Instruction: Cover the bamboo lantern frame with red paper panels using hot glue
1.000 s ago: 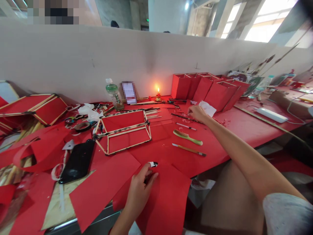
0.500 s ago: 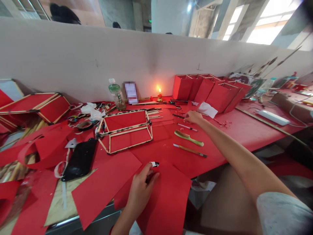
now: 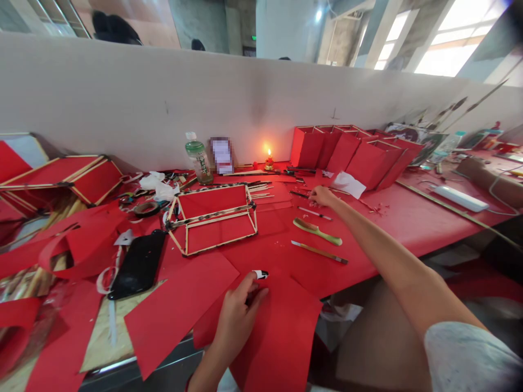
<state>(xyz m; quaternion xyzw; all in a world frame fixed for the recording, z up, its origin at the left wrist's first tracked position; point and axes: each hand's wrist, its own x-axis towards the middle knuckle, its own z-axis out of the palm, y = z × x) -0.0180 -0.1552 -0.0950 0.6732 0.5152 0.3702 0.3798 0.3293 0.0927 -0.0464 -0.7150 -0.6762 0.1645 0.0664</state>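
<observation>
Over a red sheet (image 3: 281, 332) at the table's front edge, my left hand (image 3: 239, 313) is open, holding nothing. White and black tape wraps its index fingertip; thumb and index stand apart. Farther back, my right hand (image 3: 322, 197) reaches down to the tabletop, its fingers bent together beside a dark stick-like tool (image 3: 299, 194). What those fingers hold, if anything, is hidden. Nearer me lie a thin pen-like stick (image 3: 314, 213), a green-brown comb (image 3: 317, 232) and a brown-handled blade tool (image 3: 319, 252). To the left sits a wooden-stick frame (image 3: 216, 218) with red panels.
A lit candle (image 3: 268, 159) burns by the wall, left of several red paper boxes (image 3: 343, 152). A bottle (image 3: 199, 158) and a propped phone (image 3: 222, 155) stand behind the frame. A black phone (image 3: 139, 264) and tape roll (image 3: 146, 209) lie left, a power strip (image 3: 461, 198) right.
The whole view has shifted slightly, so things appear a little farther right. Both hands keep nearly the same places and poses.
</observation>
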